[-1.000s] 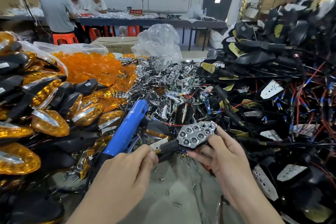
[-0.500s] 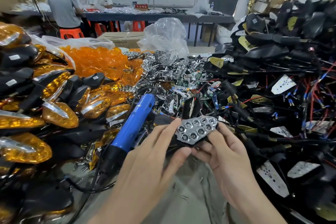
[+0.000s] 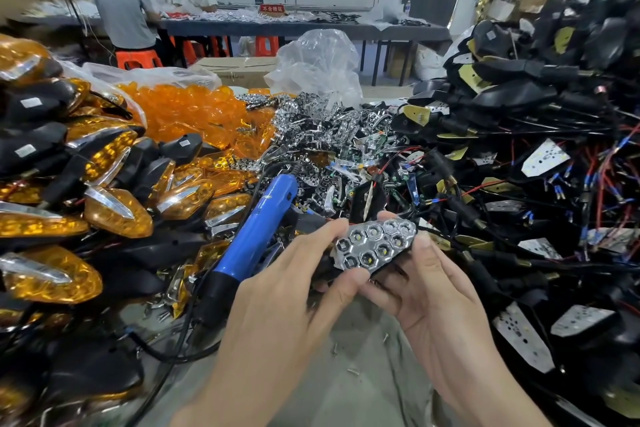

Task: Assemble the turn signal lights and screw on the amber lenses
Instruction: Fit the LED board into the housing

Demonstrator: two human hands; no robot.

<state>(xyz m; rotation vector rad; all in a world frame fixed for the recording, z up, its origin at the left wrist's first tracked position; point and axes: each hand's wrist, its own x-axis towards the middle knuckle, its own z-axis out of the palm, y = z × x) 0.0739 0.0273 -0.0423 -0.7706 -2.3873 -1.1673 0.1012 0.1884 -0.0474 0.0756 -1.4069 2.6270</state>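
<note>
Both my hands hold one turn signal light [image 3: 375, 246], a black housing with a chrome honeycomb reflector facing up. My left hand [image 3: 294, 291] pinches its left end between thumb and fingers. My right hand [image 3: 426, 291] cradles its right side from below. A blue electric screwdriver [image 3: 256, 236] lies on the pile just left of my left hand, untouched. Loose amber lenses [image 3: 187, 111] fill a clear bag at the back left.
Finished amber-lensed lights [image 3: 114, 211] are heaped on the left. Black housings with wires [image 3: 540, 156] tower on the right. Chrome reflectors [image 3: 322, 128] lie piled in the middle. Loose screws [image 3: 353, 371] dot the grey table. People work at a far table [image 3: 277, 28].
My left hand has left the screwdriver's side and come up to grip the light's left end. The light now sits higher and tilted between both hands.
</note>
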